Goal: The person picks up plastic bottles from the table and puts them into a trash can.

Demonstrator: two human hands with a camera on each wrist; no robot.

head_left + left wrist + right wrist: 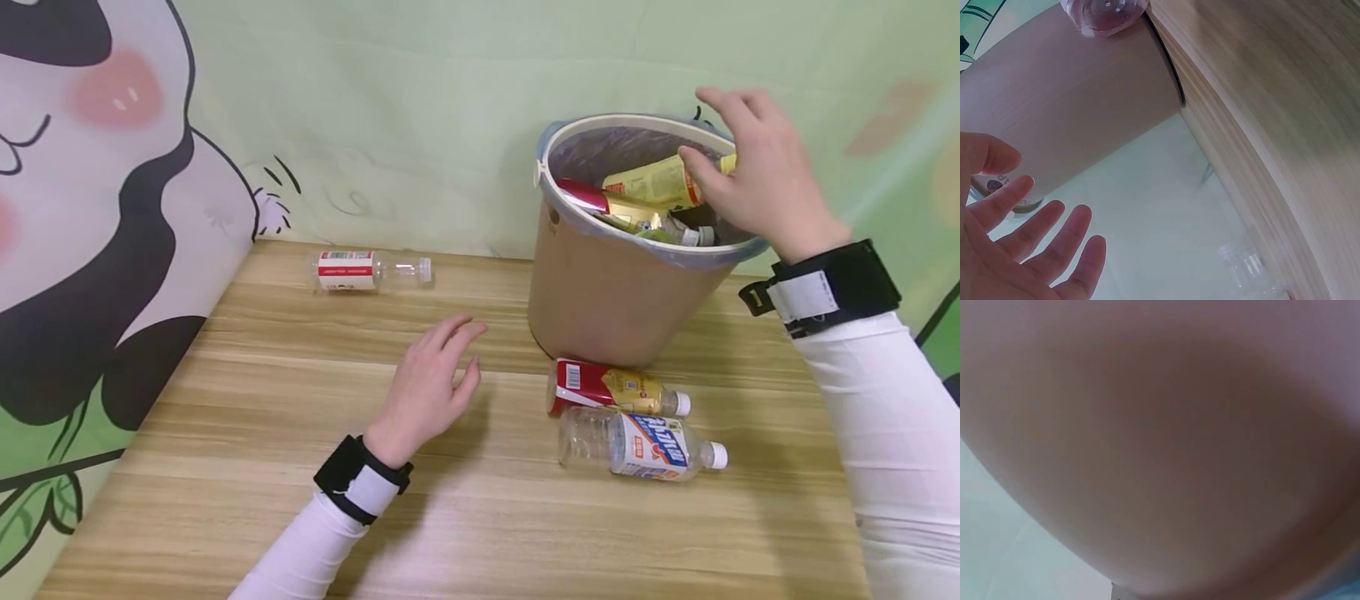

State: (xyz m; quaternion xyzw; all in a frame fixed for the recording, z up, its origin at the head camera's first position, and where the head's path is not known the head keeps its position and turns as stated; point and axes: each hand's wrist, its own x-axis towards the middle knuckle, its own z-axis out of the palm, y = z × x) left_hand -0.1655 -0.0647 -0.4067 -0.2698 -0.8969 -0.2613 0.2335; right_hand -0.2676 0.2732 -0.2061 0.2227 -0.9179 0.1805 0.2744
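We locate the right hand (768,179) above the near-right rim of the bin (600,292), its thumb and fingers spread wide and gripping nothing. We find the yellow bottle (648,183) inside the bin; its long axis runs left to right with a slight rise, cap at the right. The thumb overlaps it in the head view; we cannot tell whether they touch.

We locate the left hand (427,387) over the table (262,467), fingers apart, unloaded, pointing toward the bin side.

We find the red bottle (600,387) lying in front of the bin base, long axis nearly crosswise, cap right. Just beside it, on the near side, we find the clear bottle (652,446), about parallel, cap right. Near the wall (420,167), well left of the bin, the small bottle (348,272) lies crosswise, cap right.
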